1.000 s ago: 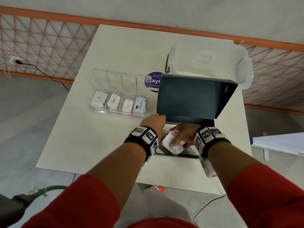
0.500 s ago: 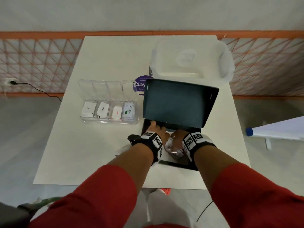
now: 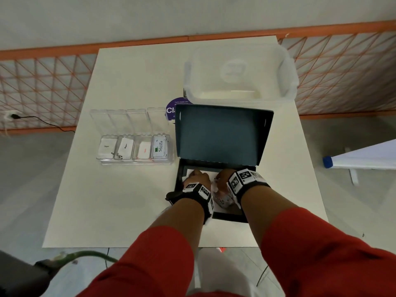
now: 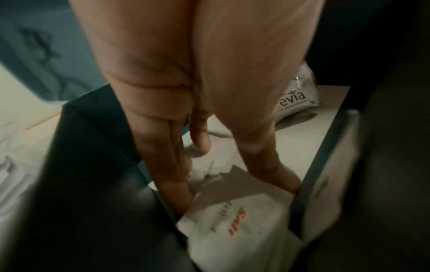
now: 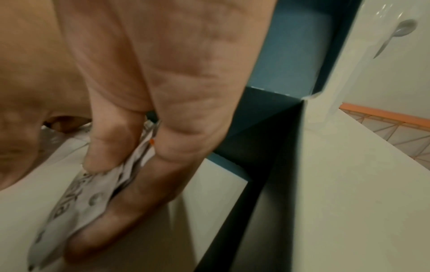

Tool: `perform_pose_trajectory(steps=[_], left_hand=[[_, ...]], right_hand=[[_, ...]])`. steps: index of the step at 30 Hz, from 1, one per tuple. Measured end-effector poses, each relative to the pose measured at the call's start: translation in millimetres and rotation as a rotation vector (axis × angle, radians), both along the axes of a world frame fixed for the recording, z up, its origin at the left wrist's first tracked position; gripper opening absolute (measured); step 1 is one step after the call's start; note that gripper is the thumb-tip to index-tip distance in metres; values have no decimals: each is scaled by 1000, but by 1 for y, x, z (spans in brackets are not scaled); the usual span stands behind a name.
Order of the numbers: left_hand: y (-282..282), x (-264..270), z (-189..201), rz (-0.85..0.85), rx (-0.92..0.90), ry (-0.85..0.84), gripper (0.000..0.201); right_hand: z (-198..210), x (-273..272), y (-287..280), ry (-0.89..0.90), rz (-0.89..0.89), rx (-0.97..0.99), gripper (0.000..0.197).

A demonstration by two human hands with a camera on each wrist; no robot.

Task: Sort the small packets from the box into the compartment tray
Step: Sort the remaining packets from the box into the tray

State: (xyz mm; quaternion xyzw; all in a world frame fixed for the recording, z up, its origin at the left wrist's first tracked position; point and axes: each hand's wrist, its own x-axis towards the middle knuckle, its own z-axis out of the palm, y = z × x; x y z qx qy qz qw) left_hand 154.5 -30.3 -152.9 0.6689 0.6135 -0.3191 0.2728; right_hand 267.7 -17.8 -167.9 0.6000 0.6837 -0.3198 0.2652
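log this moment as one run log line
left hand: fingers on white salt packet in dark open box | right hand: grips stevia packets | clear compartment tray: four slots stocked

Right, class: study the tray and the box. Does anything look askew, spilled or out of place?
Little stands out. In the compartment tray the pepper packet lies tilted, unlike its neighbours. Nothing is spilled. The right hand holds a crumpled bunch of packets inside the box.
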Motion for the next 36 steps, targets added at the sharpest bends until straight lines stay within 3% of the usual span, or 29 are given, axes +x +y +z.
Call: perform_pose_trajectory(steps=[4,9,12,14,16,20,22,30,36], left_hand=[[-3,0,5,39,-18,-10,64],[8,-5,11,-136,42,13,42],[31,-10,23,-132,107,-82,26],[48,-16,35,-93,76,-150,22],[59,-22,44,-28,29,-244,23],[61,-34,66,246,115,-560,26],[57,-39,72,378,167,-679,26],[34,-49,53,608,242,-833,26],[28,-47,48,604,274,-956,17]], right_hand=[[-4,-5,3,-2,6,-38,29],[-6,1,6,-21,109,-9,51],[6,3,6,-4,151,-64,70],[13,1,6,36,137,-54,66],[22,1,8,121,8,-75,55],[32,-1,13,689,-819,-449,43],[38,0,10,835,-1036,-516,36],[39,15,-3,1246,-1225,-721,32],[32,15,-12,1245,-1172,-560,34]])
